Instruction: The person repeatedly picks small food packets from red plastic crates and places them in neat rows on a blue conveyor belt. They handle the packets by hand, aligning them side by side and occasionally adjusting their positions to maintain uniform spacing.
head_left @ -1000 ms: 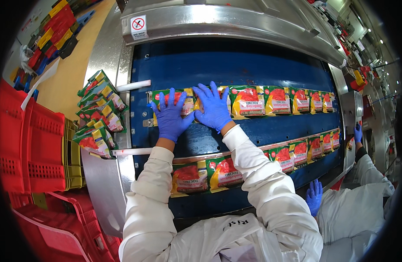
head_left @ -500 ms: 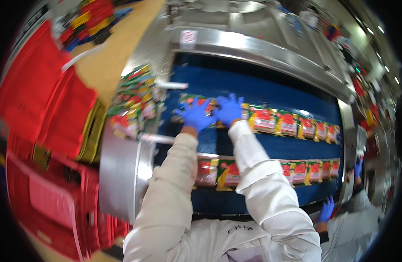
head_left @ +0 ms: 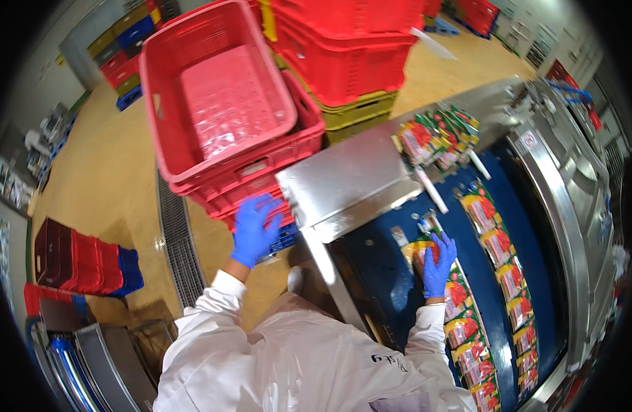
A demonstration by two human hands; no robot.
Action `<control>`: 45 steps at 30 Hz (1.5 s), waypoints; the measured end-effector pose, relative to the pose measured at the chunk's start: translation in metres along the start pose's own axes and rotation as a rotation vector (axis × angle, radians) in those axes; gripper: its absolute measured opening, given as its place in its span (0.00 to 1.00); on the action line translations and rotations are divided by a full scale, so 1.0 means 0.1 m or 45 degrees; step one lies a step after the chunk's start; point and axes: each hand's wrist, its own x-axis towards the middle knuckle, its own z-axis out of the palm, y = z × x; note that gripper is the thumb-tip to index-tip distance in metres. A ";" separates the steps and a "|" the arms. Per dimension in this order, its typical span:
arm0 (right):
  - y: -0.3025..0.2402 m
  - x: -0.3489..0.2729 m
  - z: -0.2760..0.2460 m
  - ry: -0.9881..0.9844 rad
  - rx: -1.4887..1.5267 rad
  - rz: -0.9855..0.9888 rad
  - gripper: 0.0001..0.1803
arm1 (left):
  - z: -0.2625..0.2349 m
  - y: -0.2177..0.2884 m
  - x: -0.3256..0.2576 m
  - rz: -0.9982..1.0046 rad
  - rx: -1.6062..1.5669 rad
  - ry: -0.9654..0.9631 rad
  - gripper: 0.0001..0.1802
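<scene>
My left hand [head_left: 255, 232], in a blue glove, is held out over the floor beside the stacked red crates. Its fingers are apart and nothing is in it. My right hand [head_left: 439, 269], also blue-gloved, rests on a red, yellow and green food packet [head_left: 417, 251] at the far end of the nearer row. That packet lies askew on the blue conveyor belt [head_left: 391, 295], partly hidden by the hand, whose fingers look spread. Below it continues the nearer row of packets [head_left: 460, 332]. A second row of packets [head_left: 508, 281] runs alongside to the right.
A pile of similar packets [head_left: 439, 137] lies at the belt's far end, by two white bars [head_left: 432, 191]. A steel ledge [head_left: 350, 175] borders the belt. An empty red crate [head_left: 226, 89] tops a stack at the left; more red crates [head_left: 350, 62] stand behind. A drain grate [head_left: 176, 237] crosses the floor.
My view has swung left toward the crates. My hands, earlier side by side on the far packet row, have parted: the left is off the belt, the right at the nearer row's end.
</scene>
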 end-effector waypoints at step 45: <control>-4.32 0.72 3.70 -0.744 0.000 -0.947 0.22 | -3.42 -3.34 -0.92 -1.360 -0.502 0.463 0.19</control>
